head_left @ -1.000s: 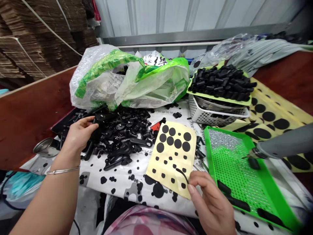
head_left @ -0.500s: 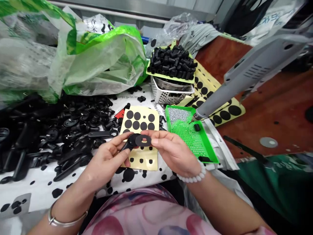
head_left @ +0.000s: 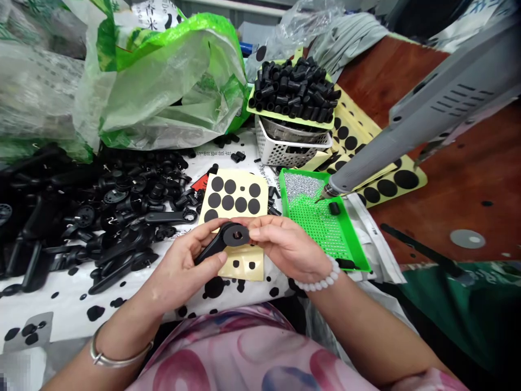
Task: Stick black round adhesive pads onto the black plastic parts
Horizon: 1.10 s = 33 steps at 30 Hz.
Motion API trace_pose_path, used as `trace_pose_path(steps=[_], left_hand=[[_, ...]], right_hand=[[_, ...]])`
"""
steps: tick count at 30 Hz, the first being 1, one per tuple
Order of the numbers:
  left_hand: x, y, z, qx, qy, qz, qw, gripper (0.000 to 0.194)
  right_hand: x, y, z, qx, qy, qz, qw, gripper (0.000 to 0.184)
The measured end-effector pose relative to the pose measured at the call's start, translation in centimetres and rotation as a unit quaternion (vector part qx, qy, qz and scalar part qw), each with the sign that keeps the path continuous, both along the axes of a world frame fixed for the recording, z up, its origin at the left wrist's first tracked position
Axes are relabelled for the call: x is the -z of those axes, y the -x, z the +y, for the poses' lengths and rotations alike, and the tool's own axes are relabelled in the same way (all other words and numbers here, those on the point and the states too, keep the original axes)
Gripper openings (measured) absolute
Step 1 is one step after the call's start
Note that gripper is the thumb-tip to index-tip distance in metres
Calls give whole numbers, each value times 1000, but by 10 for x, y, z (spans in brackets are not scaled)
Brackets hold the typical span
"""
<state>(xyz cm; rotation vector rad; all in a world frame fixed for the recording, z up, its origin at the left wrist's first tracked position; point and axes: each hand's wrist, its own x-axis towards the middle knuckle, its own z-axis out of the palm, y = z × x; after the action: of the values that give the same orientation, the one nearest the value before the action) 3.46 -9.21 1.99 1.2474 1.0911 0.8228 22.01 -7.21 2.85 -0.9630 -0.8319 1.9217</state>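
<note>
Black plastic lever (head_left: pixel 211 244) pinched between both hands, a black ring (head_left: pixel 236 234) on its round head, above a cream backing sheet (head_left: pixel 257 270) printed with black dots
Left hand (head_left: pixel 183 266) closes thumb and fingers around the lever's arm; right hand (head_left: pixel 287 247) presses its fingertips against the head. Left lies a heap of black plastic parts (head_left: pixel 122 209); right, a green perforated tray (head_left: pixel 284 190) under a grey vented tool (head_left: pixel 439 103); far, a white basket (head_left: pixel 285 152)
</note>
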Motion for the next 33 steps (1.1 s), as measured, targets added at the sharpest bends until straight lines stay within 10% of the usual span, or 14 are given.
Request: trace_pose_path(steps=[33], left_hand=[[-4,-7,-7,-8,-28,54,998,50]], right_hand=[[7,-5,0,-36,-22,-34,999,9]])
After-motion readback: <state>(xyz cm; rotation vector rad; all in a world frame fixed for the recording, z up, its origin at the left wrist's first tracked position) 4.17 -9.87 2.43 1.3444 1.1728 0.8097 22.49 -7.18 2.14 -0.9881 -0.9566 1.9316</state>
